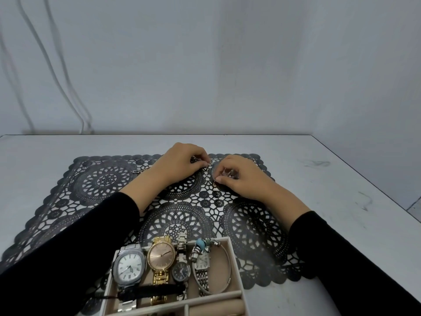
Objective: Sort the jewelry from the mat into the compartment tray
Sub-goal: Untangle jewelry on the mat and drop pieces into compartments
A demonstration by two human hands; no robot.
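A black lace mat (95, 188) covers the white table. At its far middle my left hand (180, 163) pinches the end of a thin silver chain (209, 164) between thumb and fingertips. My right hand (241, 176) has its fingers curled over another small silver piece (229, 174), thumb tip pressed down on the mat. A further small silver item (139, 171) lies on the mat left of my left wrist. The beige compartment tray (235, 265) sits at the near edge and holds several watches (129, 266), a beaded bracelet (202, 245) and a bangle (224, 279).
Ring rolls (216, 304) fill the tray's near right compartment. The table's right edge (369, 183) runs diagonally, with floor beyond it. A grey wall with hanging cables (68, 87) stands right behind the table.
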